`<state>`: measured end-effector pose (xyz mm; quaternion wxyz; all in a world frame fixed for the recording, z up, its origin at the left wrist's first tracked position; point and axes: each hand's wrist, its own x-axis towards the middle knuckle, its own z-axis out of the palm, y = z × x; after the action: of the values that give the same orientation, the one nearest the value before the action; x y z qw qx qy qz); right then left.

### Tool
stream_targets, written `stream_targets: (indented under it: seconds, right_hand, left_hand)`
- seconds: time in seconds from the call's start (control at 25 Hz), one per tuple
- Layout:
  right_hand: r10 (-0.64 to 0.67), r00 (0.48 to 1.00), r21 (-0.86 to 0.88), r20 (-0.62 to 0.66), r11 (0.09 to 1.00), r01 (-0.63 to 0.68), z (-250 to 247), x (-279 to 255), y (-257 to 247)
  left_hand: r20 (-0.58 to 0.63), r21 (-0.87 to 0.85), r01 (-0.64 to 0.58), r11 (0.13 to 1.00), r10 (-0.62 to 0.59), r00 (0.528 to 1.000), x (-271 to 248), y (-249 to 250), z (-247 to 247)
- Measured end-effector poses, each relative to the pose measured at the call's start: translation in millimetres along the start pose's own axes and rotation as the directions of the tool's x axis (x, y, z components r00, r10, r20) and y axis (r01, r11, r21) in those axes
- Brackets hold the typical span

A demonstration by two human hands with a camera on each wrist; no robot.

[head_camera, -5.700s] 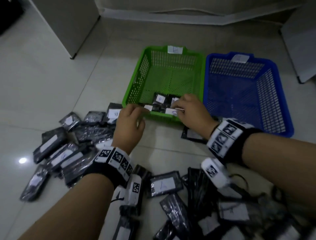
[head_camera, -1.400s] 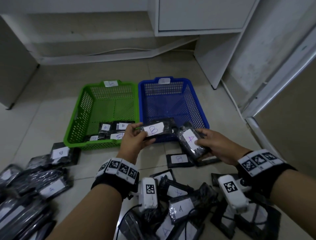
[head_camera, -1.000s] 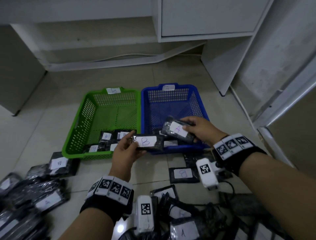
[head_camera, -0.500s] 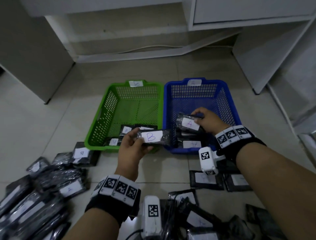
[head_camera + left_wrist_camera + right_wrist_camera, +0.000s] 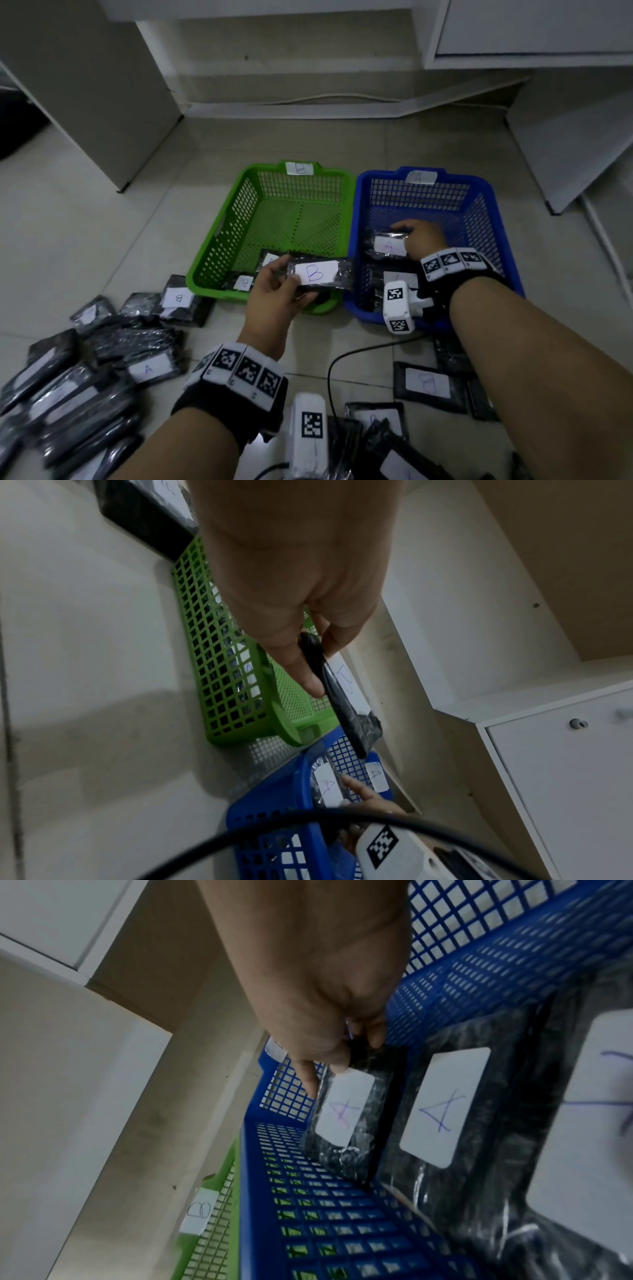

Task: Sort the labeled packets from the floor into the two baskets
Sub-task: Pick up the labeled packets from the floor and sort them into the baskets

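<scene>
Near floor: loose packets [image 5: 147, 368] piled left and right of the forearms, labels A and B mixed; a black cable [image 5: 346, 359] loops across the tile just short of the baskets. Risk, as I judge it: a wrist or sleeve could snag it and drag packets.

Left hand [image 5: 274, 301] pinches the B packet [image 5: 317, 274] by one end between thumb and fingers, held flat above the near rim of the green basket [image 5: 219, 260]. Its free end reaches right, over the blue basket [image 5: 507, 274]. A careless let-go here could tip it into the wrong side. Slick wrapping and an end-only grip also invite a slip.

Right hand [image 5: 419, 240] is inside the blue basket, fingers curled on the A packet [image 5: 388, 245], low over other A packets [image 5: 441, 1110]; whether it rests on them I cannot tell. It may slide off the stack.

Baskets touch side by side, tagged B and A on their far rims.

Floor: pale glossy tile [image 5: 85, 219], smooth. Beyond: white cabinet panels [image 5: 102, 75], a low ledge along the wall with a thin wire, dim light.
</scene>
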<state>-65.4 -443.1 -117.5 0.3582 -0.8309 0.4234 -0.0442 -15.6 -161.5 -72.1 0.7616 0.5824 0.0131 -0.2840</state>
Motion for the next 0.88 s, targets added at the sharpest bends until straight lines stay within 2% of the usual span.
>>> stream_targets:
  seconds: [0.16, 0.32, 0.4, 0.48, 0.6, 0.68, 0.8, 0.88]
  right_hand:
    - [0.069, 0.969, -0.342, 0.238, 0.940, 0.018, 1.5, 0.0, 5.6]
    - [0.069, 0.945, -0.413, 0.319, 0.908, 0.073, -7.1, -16.3, -2.1]
    - [0.029, 0.958, -0.448, 0.287, 0.888, 0.107, -5.4, -37.9, -11.9]
    - [-0.079, 0.975, -0.351, 0.209, 0.924, 0.151, -1.2, -60.9, -19.0]
    - [-0.061, 0.997, -0.161, 0.056, 0.984, 0.070, 11.5, -99.5, -26.3]
    - [-0.064, 0.997, -0.132, 0.044, 0.989, 0.069, 20.5, -119.4, -29.8]
    - [-0.162, 0.986, -0.136, -0.023, 0.978, 0.158, 31.1, -134.2, -26.1]
    - [-0.233, 0.972, -0.191, -0.029, 0.956, 0.223, 34.5, -135.6, -24.7]
  left_hand:
    - [-0.009, 0.016, -0.033, 0.999, 0.033, 0.999, 11.4, 17.0, -7.2]
    - [-0.091, 0.115, -0.027, 0.993, 0.037, 0.995, 40.6, 36.4, -17.9]
    - [-0.134, 0.211, -0.018, 0.977, 0.047, 0.990, 57.2, 42.3, -22.8]
    - [-0.157, 0.286, -0.001, 0.958, 0.048, 0.986, 71.1, 44.9, -26.1]
    - [-0.188, 0.421, 0.066, 0.905, 0.016, 0.982, 86.6, 44.7, -32.5]
    - [-0.190, 0.455, 0.112, 0.883, -0.026, 0.981, 95.0, 44.5, -40.4]
    - [-0.049, 0.423, 0.117, 0.899, -0.107, 0.993, 104.4, 47.7, -41.7]
    - [0.053, 0.501, 0.086, 0.861, -0.130, 0.990, 109.3, 48.7, -35.8]
